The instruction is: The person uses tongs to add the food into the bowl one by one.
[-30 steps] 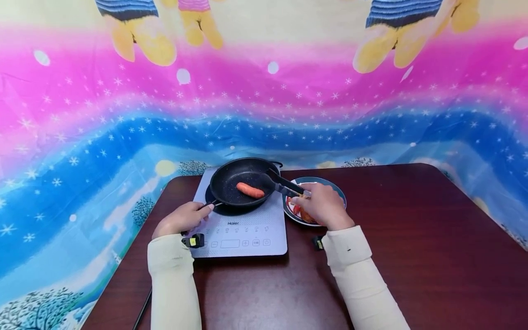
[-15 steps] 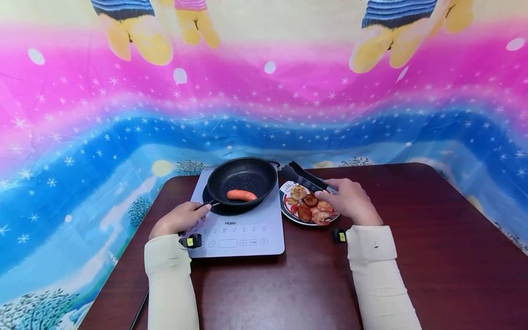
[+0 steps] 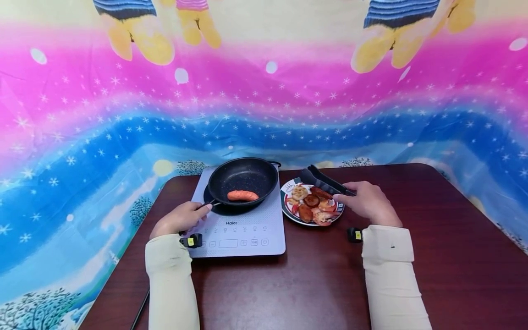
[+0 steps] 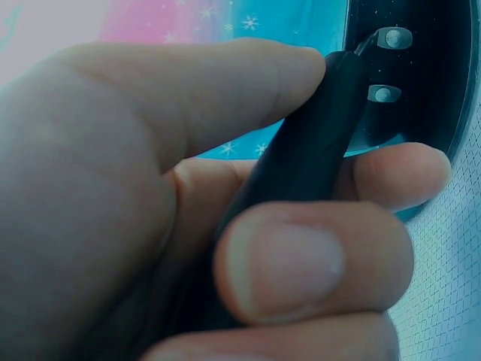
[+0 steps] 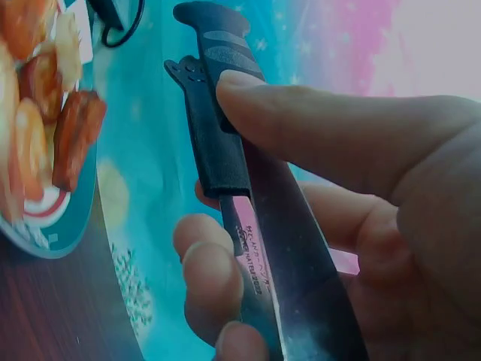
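Head view shows, nearest of all, two cream sleeves [image 3: 172, 284], entering from about seven and about four o'clock of this view, over the red-brown tabletop [image 3: 313, 279]. Each cuff has beside it a small black device [image 3: 194, 240] with a yellow mark. Next comes a pale cooktop [image 3: 264, 214] with the word Haier; its touch symbols lie at six o'clock from the black frying pan [image 3: 243, 176]. At eight o'clock from this pan is the left hand [image 3: 181, 217], and its grip is wrapped around the pan handle [image 4: 301, 158], as the left wrist view shows closely. The right hand [image 3: 367, 201] is at three o'clock from a round plate [image 3: 290, 187]; its grip holds the tongs [image 3: 326, 181], whose arms stand narrow, close together, with black ends pointing to ten o'clock. The plate, at about four o'clock from the pan, carries cooked food pieces [image 3: 305, 213]. The orange-red sausage [image 3: 243, 195] lies inside the pan, near its wall at six o'clock. Whether the pan touches the cooktop, one cannot tell. Farthest is a patterned cloth [image 3: 268, 105], with pink and blue bands and white snowflakes.
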`<state>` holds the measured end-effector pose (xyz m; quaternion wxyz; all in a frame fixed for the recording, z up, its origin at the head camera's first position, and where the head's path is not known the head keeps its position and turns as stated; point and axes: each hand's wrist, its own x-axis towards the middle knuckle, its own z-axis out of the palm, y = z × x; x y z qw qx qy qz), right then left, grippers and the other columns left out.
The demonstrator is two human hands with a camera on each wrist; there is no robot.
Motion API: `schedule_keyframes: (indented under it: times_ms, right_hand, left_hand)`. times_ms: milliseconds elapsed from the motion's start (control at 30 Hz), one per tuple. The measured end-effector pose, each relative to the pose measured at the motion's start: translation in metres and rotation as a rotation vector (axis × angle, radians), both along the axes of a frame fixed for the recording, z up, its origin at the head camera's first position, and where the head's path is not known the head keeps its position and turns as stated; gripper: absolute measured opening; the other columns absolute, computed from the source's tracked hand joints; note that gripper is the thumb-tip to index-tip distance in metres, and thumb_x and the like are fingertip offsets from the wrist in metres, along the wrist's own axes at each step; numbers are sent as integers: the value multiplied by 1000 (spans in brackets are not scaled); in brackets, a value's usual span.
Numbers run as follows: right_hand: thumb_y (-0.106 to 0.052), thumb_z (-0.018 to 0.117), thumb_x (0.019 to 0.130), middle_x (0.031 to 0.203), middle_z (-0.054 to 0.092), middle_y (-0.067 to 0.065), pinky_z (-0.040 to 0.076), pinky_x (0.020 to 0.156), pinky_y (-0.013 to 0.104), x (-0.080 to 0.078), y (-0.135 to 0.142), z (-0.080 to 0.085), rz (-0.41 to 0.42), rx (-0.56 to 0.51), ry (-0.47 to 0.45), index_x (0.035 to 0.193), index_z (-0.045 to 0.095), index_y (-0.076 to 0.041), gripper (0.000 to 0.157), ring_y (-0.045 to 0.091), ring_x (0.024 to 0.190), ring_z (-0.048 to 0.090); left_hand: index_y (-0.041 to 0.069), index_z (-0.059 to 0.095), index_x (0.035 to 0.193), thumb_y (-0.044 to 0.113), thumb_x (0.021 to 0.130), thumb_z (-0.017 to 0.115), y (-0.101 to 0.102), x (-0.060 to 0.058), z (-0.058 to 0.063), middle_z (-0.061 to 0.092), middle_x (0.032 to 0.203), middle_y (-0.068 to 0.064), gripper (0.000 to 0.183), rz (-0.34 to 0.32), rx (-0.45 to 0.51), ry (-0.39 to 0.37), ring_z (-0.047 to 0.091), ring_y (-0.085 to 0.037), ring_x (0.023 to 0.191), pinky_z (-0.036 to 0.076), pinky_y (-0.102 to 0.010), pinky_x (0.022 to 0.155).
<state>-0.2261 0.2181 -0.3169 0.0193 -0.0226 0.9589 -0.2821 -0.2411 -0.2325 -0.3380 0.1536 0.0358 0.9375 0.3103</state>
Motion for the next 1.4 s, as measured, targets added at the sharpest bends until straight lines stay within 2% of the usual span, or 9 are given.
schedule_keyframes:
  times_ms: [167, 367, 533, 767, 1033, 1400]
  right_hand:
    - [-48, 64, 89, 123, 57, 27, 45, 71, 46, 4, 14, -2, -37, 63, 27, 137, 51, 0, 70, 37, 98, 55]
    - [-48, 67, 87, 110, 63, 22, 42, 64, 40, 7, 27, -8, -36, 110, 10, 136, 52, 0, 71, 33, 88, 56]
    - [-48, 68, 86, 107, 64, 20, 41, 65, 40, 7, 37, -14, -29, 96, -10, 135, 52, 1, 71, 32, 87, 55]
    - [-46, 68, 87, 109, 61, 22, 42, 67, 42, 1, 40, -21, 14, 75, -65, 134, 52, 5, 71, 33, 88, 53]
    - [-42, 69, 87, 108, 60, 23, 41, 67, 40, -4, 39, -29, 0, 60, -88, 133, 52, 6, 68, 32, 86, 51]
    - [-44, 69, 86, 114, 60, 24, 42, 69, 45, -7, 34, -34, -29, 85, -97, 133, 53, 2, 68, 34, 90, 53]
  left_hand:
    - [4, 62, 101, 45, 101, 43, 1, 0, 0, 44, 59, -3, 46, -12, -8, 5, 43, -17, 47, 43, -34, 53]
    - [2, 61, 102, 44, 102, 42, -1, -1, -1, 42, 56, -2, 46, -10, 1, -4, 41, -16, 45, 43, -34, 51]
    - [3, 61, 101, 45, 101, 43, -1, -1, -2, 43, 58, -3, 46, -18, -9, -1, 42, -17, 47, 42, -34, 52]
    - [4, 61, 99, 45, 101, 43, -2, -2, -3, 43, 57, -2, 45, -10, -16, -1, 42, -17, 45, 42, -33, 51]
    - [3, 61, 100, 46, 102, 42, -1, -2, -1, 44, 57, -2, 46, -30, -16, 6, 43, -17, 45, 42, -34, 51]
    - [4, 61, 99, 45, 102, 42, 0, -1, -1, 43, 58, -2, 46, -15, -26, 7, 43, -17, 46, 41, -33, 51]
